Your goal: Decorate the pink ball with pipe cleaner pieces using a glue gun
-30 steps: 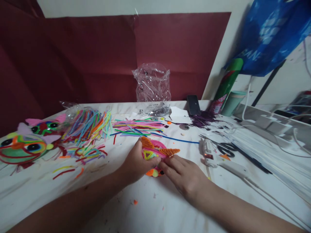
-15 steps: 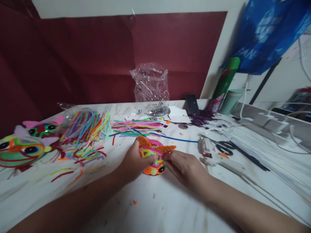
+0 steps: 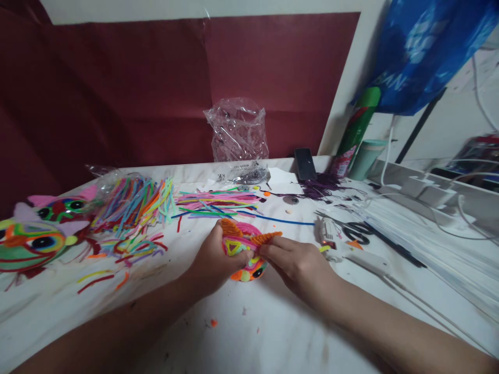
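Observation:
A small pipe-cleaner mask (image 3: 245,245) in pink, orange and yellow, with two orange ears, rests near the middle of the white marble table (image 3: 273,332). My left hand (image 3: 212,257) is closed around its left side, thumb across the front. My right hand (image 3: 298,265) grips its right side, fingers curled and pinching just under the right orange ear. Both hands hold the mask tilted up off the tabletop.
Loose pipe cleaners (image 3: 136,200) lie in heaps at the left and centre back. Two finished masks (image 3: 37,236) sit at the far left. A glue gun (image 3: 331,241), scissors (image 3: 356,231), a crumpled clear bag (image 3: 237,130), a phone (image 3: 304,163), a green can (image 3: 354,132) and cables stand to the right.
My right hand went from lying flat on the mask to curling and pinching its right edge. The view drifted slightly; the mask stayed roughly in place.

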Available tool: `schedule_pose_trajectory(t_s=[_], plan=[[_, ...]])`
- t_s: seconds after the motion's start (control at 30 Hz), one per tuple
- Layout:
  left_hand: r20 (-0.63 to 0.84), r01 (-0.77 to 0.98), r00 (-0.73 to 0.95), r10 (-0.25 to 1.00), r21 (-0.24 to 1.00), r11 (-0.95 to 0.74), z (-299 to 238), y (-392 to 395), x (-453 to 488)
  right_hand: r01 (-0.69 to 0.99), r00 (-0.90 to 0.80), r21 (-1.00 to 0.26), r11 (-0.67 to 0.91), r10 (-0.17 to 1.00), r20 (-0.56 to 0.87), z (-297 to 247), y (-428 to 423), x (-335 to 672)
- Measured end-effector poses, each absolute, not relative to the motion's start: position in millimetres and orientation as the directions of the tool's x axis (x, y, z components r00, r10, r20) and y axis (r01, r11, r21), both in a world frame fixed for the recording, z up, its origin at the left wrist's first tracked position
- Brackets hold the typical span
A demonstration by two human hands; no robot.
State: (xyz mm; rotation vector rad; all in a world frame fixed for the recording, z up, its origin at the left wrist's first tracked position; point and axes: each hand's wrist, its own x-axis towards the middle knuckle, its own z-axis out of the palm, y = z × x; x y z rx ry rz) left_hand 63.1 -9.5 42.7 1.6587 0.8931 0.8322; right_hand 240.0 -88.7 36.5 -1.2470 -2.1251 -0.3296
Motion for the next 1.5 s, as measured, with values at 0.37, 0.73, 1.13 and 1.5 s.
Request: schedule_pose_trajectory(t_s=[0.37, 0.73, 1.13, 1.5], plan=[[0.094, 0.195, 0.490, 0.867, 0.957, -0.214, 46, -14, 66, 0.868, -0.337, -0.072, 0.491, 0.690, 0.641, 31, -89, 239], [0.086, 0.206, 0.485, 0.870, 0.956, -0.209, 48, -15, 67, 0.926, -0.214, -0.103, 0.363, 0.730, 0.649, 31, -92, 234], [0.055, 0.217, 0.498, 0.865, 0.958, -0.185, 53, -17, 67, 0.888, -0.107, -0.317, 0.332, 0.822, 0.560, 37, -92, 233], [0.053, 0.150, 0.528, 0.847, 0.977, -0.155, 52, -14, 65, 0.871, -0.087, -0.369, 0.325, 0.841, 0.534, 35, -90, 234]])
